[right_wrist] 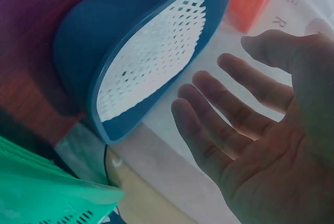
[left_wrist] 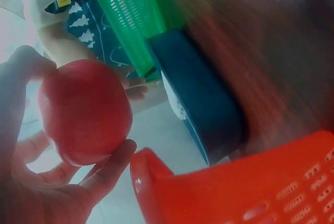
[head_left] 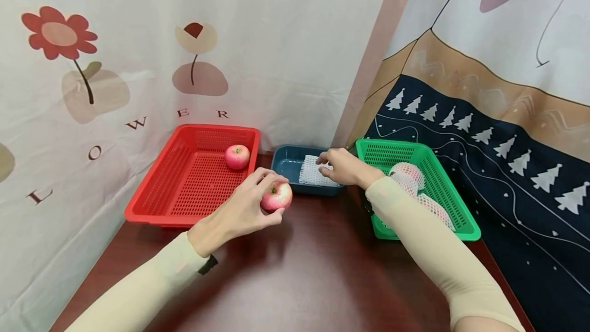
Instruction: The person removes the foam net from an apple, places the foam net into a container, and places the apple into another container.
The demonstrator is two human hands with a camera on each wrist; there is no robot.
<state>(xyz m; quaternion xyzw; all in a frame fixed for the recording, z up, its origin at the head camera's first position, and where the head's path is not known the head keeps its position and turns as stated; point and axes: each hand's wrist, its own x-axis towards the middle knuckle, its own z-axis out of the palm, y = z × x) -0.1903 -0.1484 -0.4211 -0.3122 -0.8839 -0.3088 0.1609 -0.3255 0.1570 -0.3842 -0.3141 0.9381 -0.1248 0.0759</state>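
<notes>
Holding an apple point(head_left: 276, 197), left grip point(head_left: 237, 206) curled around it, right grip point(head_left: 346, 166) loosely spread, empty, near white netting point(head_left: 311, 172).

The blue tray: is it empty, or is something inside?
Not empty: white foam netting lies in the blue tray, visible in every view.

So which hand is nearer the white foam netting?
The right hand, hovering above the white foam netting; the left hand is farther off, left of it, gripping an apple.

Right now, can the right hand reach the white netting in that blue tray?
Probably yes. The right hand is empty and close to the open blue tray, and nothing seems to lie over the white netting.
</notes>
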